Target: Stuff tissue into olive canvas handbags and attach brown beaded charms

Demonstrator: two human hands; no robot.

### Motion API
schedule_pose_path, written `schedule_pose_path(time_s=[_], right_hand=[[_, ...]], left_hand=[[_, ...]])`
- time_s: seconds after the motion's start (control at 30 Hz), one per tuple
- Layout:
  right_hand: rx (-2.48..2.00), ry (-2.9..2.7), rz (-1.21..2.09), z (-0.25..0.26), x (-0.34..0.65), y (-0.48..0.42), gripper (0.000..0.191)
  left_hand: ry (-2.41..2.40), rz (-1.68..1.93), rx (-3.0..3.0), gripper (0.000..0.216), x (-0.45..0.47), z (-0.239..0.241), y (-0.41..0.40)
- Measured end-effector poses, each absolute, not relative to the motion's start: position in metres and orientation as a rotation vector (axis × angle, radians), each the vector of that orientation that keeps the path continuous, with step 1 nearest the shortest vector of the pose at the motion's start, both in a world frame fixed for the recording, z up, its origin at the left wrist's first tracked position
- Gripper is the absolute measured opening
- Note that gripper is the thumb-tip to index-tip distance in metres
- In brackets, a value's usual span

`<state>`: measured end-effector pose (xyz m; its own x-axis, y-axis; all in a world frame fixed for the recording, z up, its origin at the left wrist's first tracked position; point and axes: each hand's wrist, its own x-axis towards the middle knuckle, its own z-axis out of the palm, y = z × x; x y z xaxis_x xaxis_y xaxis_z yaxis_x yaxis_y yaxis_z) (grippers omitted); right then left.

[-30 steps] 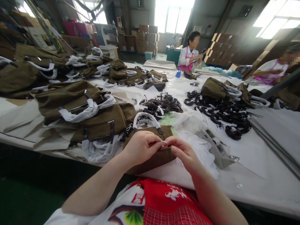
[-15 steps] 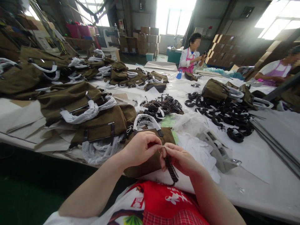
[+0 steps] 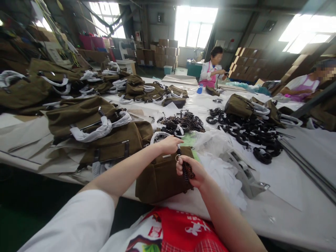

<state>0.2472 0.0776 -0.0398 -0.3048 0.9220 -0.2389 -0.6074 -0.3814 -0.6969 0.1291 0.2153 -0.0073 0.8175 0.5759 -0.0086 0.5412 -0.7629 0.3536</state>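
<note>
An olive-brown handbag [image 3: 157, 178] sits on the table edge in front of me, its handle [image 3: 159, 134] wrapped in white. My left hand [image 3: 170, 144] is closed around the right side of that handle, and its fingertips partly cover the handle's lower end. Against the bag's front right, my right hand [image 3: 193, 169] grips a dark braided strap [image 3: 187, 171] with brownish chain bunched along it. A metal ring [image 3: 177, 158] at the strap's top sticks out above my right fingers, close to the black handle tab.
Dark chains and coiled straps [image 3: 183, 120] lie beyond the bag. More black coiled straps [image 3: 252, 131] are to the right, near a grey tape dispenser [image 3: 245, 175] and white paper sheets [image 3: 220, 171]. Olive bags [image 3: 86, 112] crowd the left. Two co-workers [image 3: 211, 71] are across the table.
My hands have parted from their pinch at the ring. The left moved up onto the handle; the right now wraps the strap, raised against the bag.
</note>
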Motion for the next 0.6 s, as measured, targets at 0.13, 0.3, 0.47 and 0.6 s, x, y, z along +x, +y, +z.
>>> schedule_pose_path(time_s=[0.13, 0.3, 0.47, 0.6], right_hand=[[-0.789, -0.496, 1.869, -0.065, 0.249, 0.094, 0.016], [-0.815, -0.439, 1.902, -0.075, 0.251, 0.102, 0.016], [-0.857, -0.451, 1.965, -0.057, 0.242, 0.12, 0.015], [-0.887, -0.458, 1.987, -0.048, 0.234, 0.133, 0.015]], left_hand=[[0.883, -0.043, 2.771, 0.023, 0.144, -0.009, 0.23], [0.904, -0.205, 2.839, 0.019, 0.135, 0.019, 0.234], [0.834, -0.373, 2.787, 0.022, 0.13, 0.042, 0.234], [0.827, -0.408, 2.808, 0.028, 0.129, 0.049, 0.228]])
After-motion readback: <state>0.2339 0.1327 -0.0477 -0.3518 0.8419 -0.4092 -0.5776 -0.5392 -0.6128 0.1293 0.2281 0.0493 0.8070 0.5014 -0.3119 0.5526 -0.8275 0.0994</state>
